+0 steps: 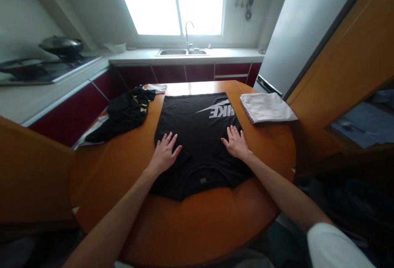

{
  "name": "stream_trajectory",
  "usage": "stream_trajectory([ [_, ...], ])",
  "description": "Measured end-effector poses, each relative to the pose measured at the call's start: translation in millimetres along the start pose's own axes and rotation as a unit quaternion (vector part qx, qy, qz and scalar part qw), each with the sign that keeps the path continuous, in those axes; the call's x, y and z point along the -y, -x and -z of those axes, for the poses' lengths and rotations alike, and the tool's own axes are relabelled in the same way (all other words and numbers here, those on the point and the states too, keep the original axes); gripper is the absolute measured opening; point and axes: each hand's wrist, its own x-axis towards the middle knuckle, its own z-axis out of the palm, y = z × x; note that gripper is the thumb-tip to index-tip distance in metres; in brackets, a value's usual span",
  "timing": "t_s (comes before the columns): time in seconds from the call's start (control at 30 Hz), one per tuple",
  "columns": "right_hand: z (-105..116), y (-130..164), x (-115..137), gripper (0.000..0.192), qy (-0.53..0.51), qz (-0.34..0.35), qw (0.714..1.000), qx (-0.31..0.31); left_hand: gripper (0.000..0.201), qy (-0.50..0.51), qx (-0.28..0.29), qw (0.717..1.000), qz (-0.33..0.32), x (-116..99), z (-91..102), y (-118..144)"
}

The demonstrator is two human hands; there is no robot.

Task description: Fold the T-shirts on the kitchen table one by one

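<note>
A black T-shirt point(197, 136) with a white logo lies spread flat on the round orange table point(184, 227), its collar toward me. My left hand point(165, 153) rests palm down on the shirt's left side, fingers apart. My right hand point(235, 141) lies flat on the shirt's right side, fingers spread as well. Neither hand grips the cloth.
A crumpled black garment point(121, 114) with yellow marks sits at the table's left edge. A folded white cloth point(266, 107) lies at the right. Beyond are a counter with a sink point(181, 52), a stove with pans point(46, 65) on the left, and a fridge point(295, 30) on the right.
</note>
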Motion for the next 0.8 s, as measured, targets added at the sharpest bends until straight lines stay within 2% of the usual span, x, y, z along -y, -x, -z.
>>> stream_trajectory([
  [0.1,-5.6,-0.4,-0.9,0.074,0.004,0.003,1.0,-0.017,0.069,-0.043,0.031,0.999,0.004,-3.6,-0.3,2.8],
  [0.23,-3.8,2.7,3.1,0.076,0.001,0.016,0.998,-0.066,0.071,-0.057,0.025,0.998,0.008,-10.1,3.2,3.7],
  [0.47,-13.8,6.2,7.9,0.084,0.014,0.021,1.0,0.001,0.077,-0.084,0.045,0.995,0.031,-18.9,-0.6,7.3],
  [0.8,-15.7,3.9,3.8,0.083,-0.021,0.015,1.0,-0.001,0.077,-0.053,0.035,0.998,0.028,-21.2,1.7,8.4],
])
